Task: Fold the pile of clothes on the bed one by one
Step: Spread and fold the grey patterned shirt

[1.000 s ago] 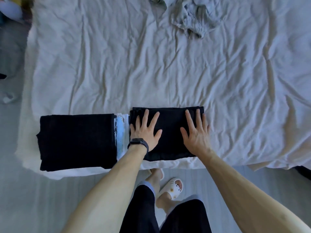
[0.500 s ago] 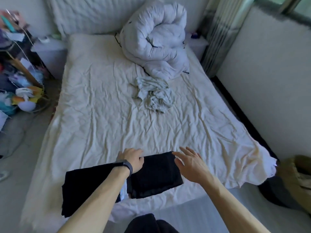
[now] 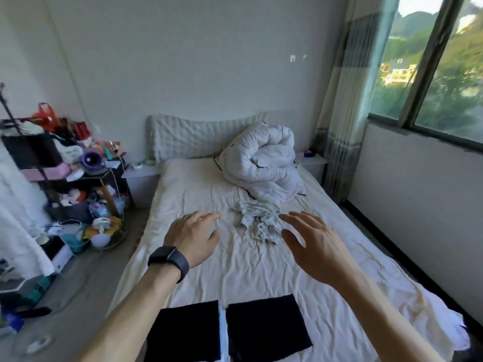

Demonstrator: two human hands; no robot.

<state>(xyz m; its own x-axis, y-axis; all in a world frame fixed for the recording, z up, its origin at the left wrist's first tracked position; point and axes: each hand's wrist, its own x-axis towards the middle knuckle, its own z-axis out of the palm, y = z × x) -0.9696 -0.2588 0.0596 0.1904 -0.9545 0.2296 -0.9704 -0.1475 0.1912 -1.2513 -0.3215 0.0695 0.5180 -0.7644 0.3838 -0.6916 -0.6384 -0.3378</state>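
A crumpled pale grey garment [image 3: 258, 222] lies in the middle of the bed [image 3: 251, 267], just below the rolled duvet. Two folded black garments lie side by side at the bed's near edge: one on the left [image 3: 184, 333], one on the right [image 3: 265, 327], with a strip of light blue cloth [image 3: 222, 327] between them. My left hand [image 3: 194, 237], with a dark watch on the wrist, is held out above the sheet, fingers relaxed and holding nothing. My right hand [image 3: 312, 242] is stretched out beside the crumpled garment, fingers spread and holding nothing.
A rolled white duvet [image 3: 261, 163] sits at the head of the bed by the padded headboard [image 3: 188, 137]. A cluttered rack [image 3: 65, 173] and floor items stand left of the bed. A wall with a window [image 3: 439, 74] and curtain runs along the right.
Both hands left the folded black garment and moved forward over the bed towards the crumpled grey garment. The view tilted up from the bed edge to the whole room.
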